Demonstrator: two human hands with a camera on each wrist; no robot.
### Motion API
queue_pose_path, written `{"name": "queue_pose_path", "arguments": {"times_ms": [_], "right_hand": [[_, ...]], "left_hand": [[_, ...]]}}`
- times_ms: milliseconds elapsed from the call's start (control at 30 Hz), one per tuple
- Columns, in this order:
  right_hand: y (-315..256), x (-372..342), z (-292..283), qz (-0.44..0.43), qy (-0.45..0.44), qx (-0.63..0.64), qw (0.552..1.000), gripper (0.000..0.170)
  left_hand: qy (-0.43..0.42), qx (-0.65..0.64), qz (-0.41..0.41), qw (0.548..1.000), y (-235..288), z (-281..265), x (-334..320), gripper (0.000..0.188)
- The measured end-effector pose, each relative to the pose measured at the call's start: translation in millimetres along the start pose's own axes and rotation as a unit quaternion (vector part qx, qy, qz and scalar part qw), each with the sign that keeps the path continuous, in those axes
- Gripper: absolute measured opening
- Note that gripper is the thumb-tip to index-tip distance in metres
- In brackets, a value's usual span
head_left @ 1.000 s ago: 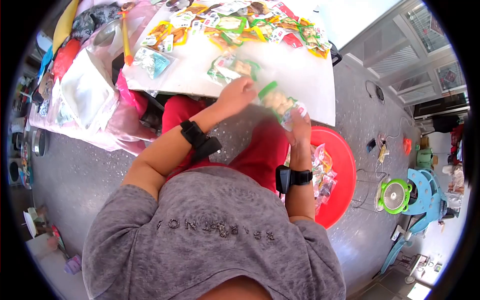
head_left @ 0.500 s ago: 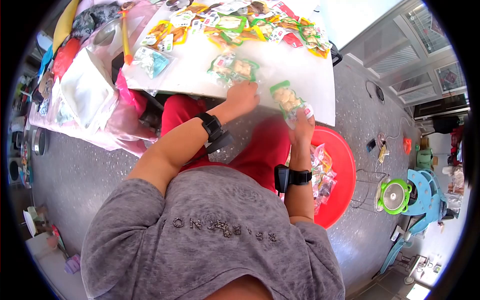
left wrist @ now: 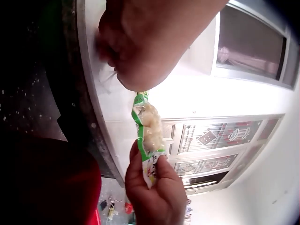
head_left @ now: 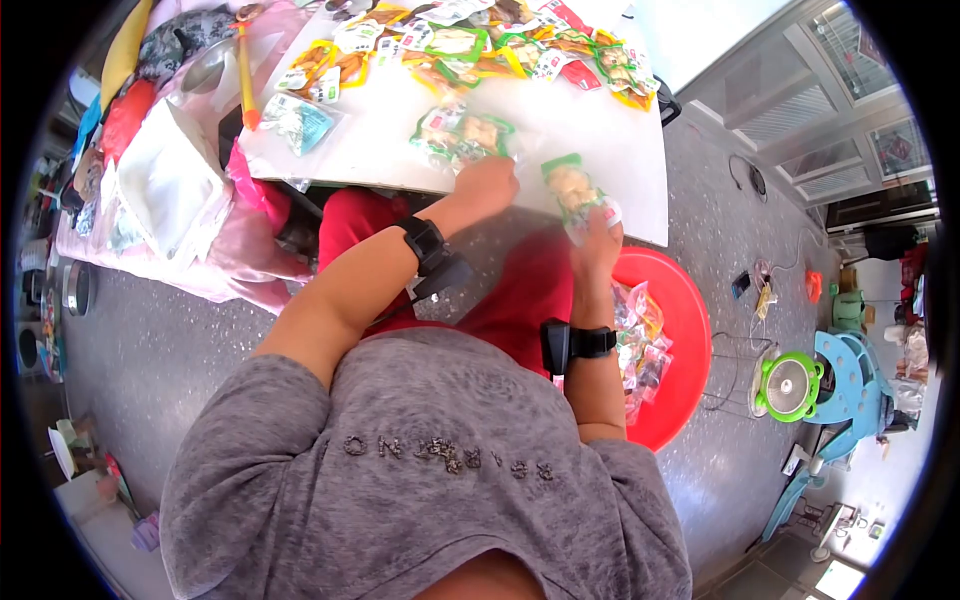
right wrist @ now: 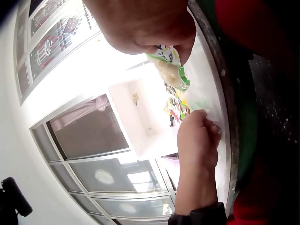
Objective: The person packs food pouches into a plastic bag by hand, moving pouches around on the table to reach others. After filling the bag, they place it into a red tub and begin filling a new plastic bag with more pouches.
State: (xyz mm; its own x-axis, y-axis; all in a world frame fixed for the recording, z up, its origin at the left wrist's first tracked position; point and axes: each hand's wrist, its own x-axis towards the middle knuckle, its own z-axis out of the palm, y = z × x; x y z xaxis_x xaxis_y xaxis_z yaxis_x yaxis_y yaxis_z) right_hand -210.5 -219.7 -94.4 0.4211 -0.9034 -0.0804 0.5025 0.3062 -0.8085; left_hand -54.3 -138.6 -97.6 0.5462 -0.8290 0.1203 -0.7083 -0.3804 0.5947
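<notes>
With right hand (head_left: 598, 243), pinches green-edged packet (head_left: 573, 188) of pale pieces by its printed end, thumb against fingers; holds it up at near edge of white table (head_left: 385, 155). With left hand (head_left: 487, 187), curls fingers in just beside second packet (head_left: 482, 135) on tabletop; cannot tell whether pinching its film or nothing. Farther back on table: heap of packets (head_left: 460, 45), mostly yellow- and green-edged. Beside right forearm, on floor: red basin (head_left: 690, 310) with many more packets (head_left: 640, 345) inside. Progress, as judged: part-way through, with one packet in hand, not yet set down. Cannot tell finished lot from remaining lot; plenty in both heap and basin.
</notes>
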Motion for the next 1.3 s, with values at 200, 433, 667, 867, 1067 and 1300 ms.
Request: {"name": "queue_pose_path", "arguments": {"times_ms": [200, 433, 667, 867, 1067, 1300], "right_hand": [[5.5, 1.0, 9.6, 0.054, -0.045, 0.014, 0.997, 0.02], [15.4, 9.8, 15.2, 0.167, -0.085, 0.025, 0.982, 0.02], [25.4, 27.3, 41.9, 0.201, -0.113, -0.022, 0.973, 0.02], [75.8, 47.4, 50.4, 0.102, -0.328, -0.119, 0.932, 0.021], [35.9, 28.5, 81.8, 0.187, -0.249, -0.311, 0.898, 0.021], [13.6, 15.4, 78.1, 0.177, -0.247, -0.427, 0.852, 0.021]], "left_hand": [[0.005, -0.077, 0.024, 0.997, -2.6, -9.6, 2.4, 0.018], [0.031, -0.002, 0.051, 0.998, 11.9, -26.1, -4.5, 0.017], [0.006, 0.102, 0.056, 0.993, 29.9, -44.2, -9.1, 0.02], [0.017, 0.122, 0.069, 0.99, 33.0, -45.0, -18.2, 0.021], [0.042, 0.065, 0.058, 0.995, 19.0, -44.9, -31.7, 0.019], [0.042, 0.046, 0.083, 0.995, 13.5, -39.1, -41.8, 0.018]]}}
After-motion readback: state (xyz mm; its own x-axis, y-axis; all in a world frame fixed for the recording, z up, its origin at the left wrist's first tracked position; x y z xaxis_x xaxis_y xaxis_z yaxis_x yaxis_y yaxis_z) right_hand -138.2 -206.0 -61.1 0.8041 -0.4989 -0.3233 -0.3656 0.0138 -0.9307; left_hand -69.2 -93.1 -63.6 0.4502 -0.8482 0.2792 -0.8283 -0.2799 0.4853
